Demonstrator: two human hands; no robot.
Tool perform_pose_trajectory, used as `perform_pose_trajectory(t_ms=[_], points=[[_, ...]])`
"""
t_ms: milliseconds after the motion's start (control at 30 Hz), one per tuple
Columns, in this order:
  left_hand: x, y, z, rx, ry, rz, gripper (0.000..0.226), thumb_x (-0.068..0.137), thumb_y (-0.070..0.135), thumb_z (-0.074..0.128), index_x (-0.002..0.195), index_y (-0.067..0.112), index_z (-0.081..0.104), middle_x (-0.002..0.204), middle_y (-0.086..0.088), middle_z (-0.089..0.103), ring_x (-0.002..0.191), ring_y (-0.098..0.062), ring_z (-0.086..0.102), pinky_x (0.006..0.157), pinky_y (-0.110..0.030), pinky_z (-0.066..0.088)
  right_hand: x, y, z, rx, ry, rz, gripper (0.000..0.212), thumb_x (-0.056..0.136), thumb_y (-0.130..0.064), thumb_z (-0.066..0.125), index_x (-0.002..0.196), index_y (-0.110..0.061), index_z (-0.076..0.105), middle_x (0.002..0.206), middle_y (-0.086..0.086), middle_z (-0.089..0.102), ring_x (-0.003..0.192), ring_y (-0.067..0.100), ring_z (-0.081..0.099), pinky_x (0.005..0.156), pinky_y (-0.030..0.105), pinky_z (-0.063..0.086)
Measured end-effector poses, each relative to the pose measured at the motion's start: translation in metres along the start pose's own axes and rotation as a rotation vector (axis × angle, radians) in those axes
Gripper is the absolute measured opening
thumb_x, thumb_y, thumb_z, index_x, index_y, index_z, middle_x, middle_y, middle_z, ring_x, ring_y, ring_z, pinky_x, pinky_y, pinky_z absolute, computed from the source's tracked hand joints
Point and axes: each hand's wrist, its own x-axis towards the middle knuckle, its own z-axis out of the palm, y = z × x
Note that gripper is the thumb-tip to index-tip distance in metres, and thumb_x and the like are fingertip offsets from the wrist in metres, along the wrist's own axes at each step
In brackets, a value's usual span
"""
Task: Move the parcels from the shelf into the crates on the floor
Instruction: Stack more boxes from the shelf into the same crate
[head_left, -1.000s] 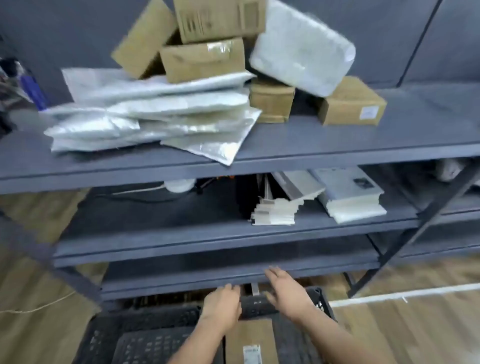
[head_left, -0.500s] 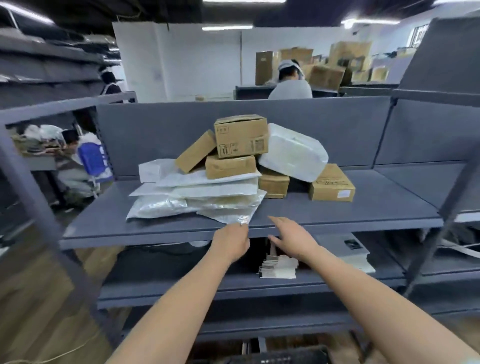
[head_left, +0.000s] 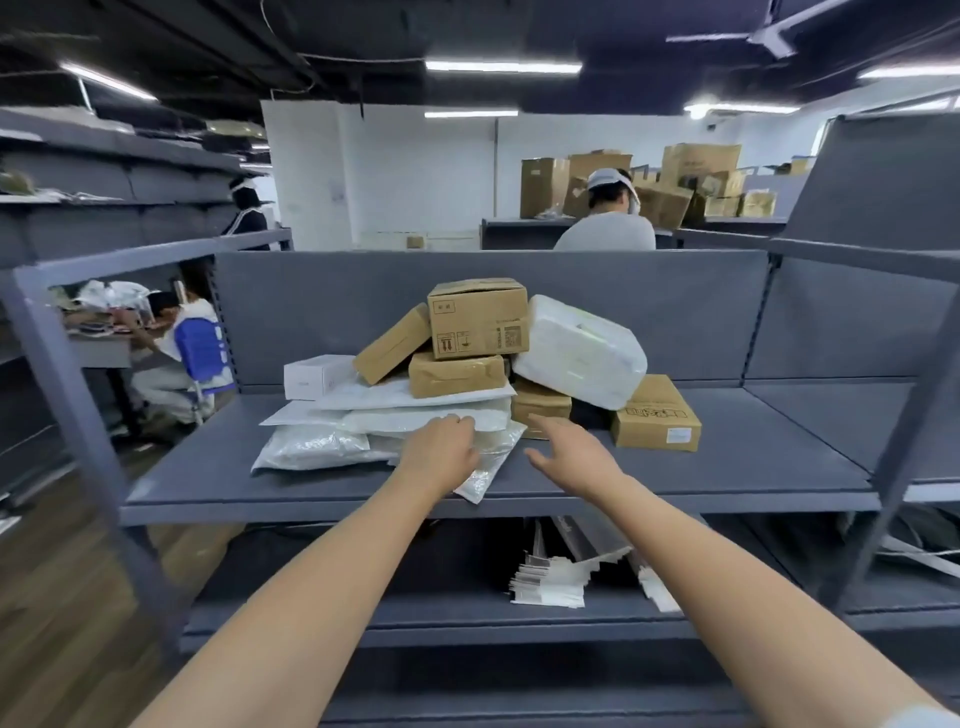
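Reaching arms: both bare forearms stretch forward from the lower edge of the view, over the front lip of the grey shelf (head_left: 727, 467).
Lower level: a loose stack of white papers (head_left: 550, 582) lies on the board below, between the two arms.
Left hand (head_left: 441, 452): lies on the front edge of the pile of white mailers (head_left: 415, 402), fingers bent down over it; whether they pinch a mailer cannot be told.
Right hand (head_left: 576, 454): hovers above bare shelf just right of the mailers, fingers spread wide and holding nothing, forefinger pointing at the small brown box (head_left: 540, 402).
Parcels: all on the shelf, heaped around its middle.
Front left: a clear plastic bag (head_left: 311, 447) lies flat under the mailers.
Right: a flat labelled box (head_left: 655, 421) sits beside the small brown box.
Above: a white wrapped bundle (head_left: 579, 351) leans tilted on those two boxes.
Middle: a dented brown box (head_left: 456, 374) rests on the mailers, with a printed carton (head_left: 478, 325) on top and a tilted brown box (head_left: 392, 351) leaning at its left.
Rear left: a small white box (head_left: 311, 376) stands near the back panel (head_left: 675, 312).
Beyond: a person in a grey shirt (head_left: 605, 234) faces away among stacked cartons (head_left: 696, 166); at left a seated person (head_left: 176, 332) occupies a blue chair (head_left: 200, 348).
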Motion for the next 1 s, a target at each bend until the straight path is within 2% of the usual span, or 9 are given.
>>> perform_pose_trajectory(t_ms=[133,200,300,467,533,633,733,900,1000], points=[[0.008,-0.009,-0.023,-0.023,0.042,-0.077,0.027,0.096,0.027,0.041,0.115,0.009,0.050,0.117,-0.008,0.056,0.105,-0.027,0.055,0.070,-0.034,0.040,0.009,-0.005,-0.015,0.100,0.064,0.009,0.043,0.094,-0.028,0.052,0.135,-0.016,0.045,0.133,0.008,0.055,0.119,0.026,0.052,0.095,0.037,0.043],[0.014,-0.014,-0.034,-0.042,0.076,-0.098,0.024,0.096,0.027,0.042,0.110,0.009,0.050,0.114,-0.009,0.056,0.102,-0.027,0.055,0.068,-0.033,0.038,0.014,-0.006,-0.020,0.117,0.073,0.007,0.044,0.094,-0.027,0.052,0.135,-0.013,0.044,0.135,0.009,0.052,0.122,0.027,0.049,0.098,0.038,0.041],[0.027,-0.023,-0.045,-0.105,0.112,-0.110,0.027,0.095,0.028,0.043,0.116,0.011,0.048,0.115,-0.007,0.056,0.102,-0.026,0.055,0.070,-0.034,0.041,0.029,-0.011,-0.030,0.131,0.097,0.016,0.048,0.095,-0.023,0.051,0.139,-0.010,0.039,0.139,0.011,0.048,0.128,0.028,0.044,0.101,0.035,0.036],[0.060,-0.045,-0.061,-0.290,0.224,-0.125,0.034,0.092,0.029,0.045,0.125,0.017,0.047,0.115,-0.005,0.060,0.098,-0.024,0.058,0.067,-0.032,0.043,0.067,-0.024,-0.050,0.186,0.186,0.010,0.047,0.095,-0.022,0.051,0.139,-0.014,0.039,0.135,0.012,0.053,0.122,0.028,0.049,0.093,0.033,0.039],[0.074,-0.055,-0.066,-0.340,0.230,-0.144,0.036,0.092,0.031,0.046,0.126,0.018,0.045,0.115,-0.004,0.060,0.098,-0.024,0.059,0.072,-0.033,0.048,0.084,-0.028,-0.055,0.242,0.237,0.025,0.045,0.093,-0.019,0.053,0.136,-0.014,0.042,0.129,0.011,0.058,0.116,0.029,0.054,0.089,0.033,0.041],[0.093,-0.069,-0.068,-0.413,0.211,-0.193,0.038,0.093,0.036,0.045,0.126,0.018,0.043,0.118,-0.004,0.059,0.101,-0.023,0.058,0.081,-0.040,0.052,0.111,-0.032,-0.059,0.287,0.274,0.072,0.047,0.092,-0.014,0.053,0.137,-0.011,0.039,0.130,0.012,0.057,0.118,0.029,0.052,0.090,0.032,0.041],[0.113,-0.076,-0.067,-0.558,0.176,-0.214,0.042,0.097,0.033,0.044,0.132,0.012,0.040,0.127,-0.009,0.056,0.111,-0.026,0.055,0.089,-0.037,0.048,0.136,-0.034,-0.057,0.372,0.281,0.123,0.048,0.094,-0.018,0.052,0.139,-0.012,0.035,0.133,0.010,0.054,0.120,0.027,0.051,0.091,0.032,0.040],[0.135,-0.081,-0.063,-0.753,0.114,-0.250,0.048,0.100,0.034,0.037,0.140,0.008,0.034,0.142,-0.009,0.045,0.127,-0.026,0.045,0.090,-0.031,0.037,0.168,-0.031,-0.046,0.589,0.285,0.222,0.039,0.094,-0.023,0.051,0.130,-0.016,0.039,0.127,0.007,0.057,0.111,0.024,0.055,0.095,0.041,0.048],[0.146,-0.083,-0.059,-0.854,0.069,-0.263,0.056,0.101,0.040,0.033,0.147,0.010,0.026,0.148,-0.005,0.037,0.133,-0.025,0.038,0.099,-0.031,0.034,0.178,-0.030,-0.044,0.687,0.289,0.266,0.037,0.093,-0.029,0.051,0.128,-0.018,0.041,0.124,0.006,0.057,0.110,0.023,0.056,0.089,0.040,0.051]])
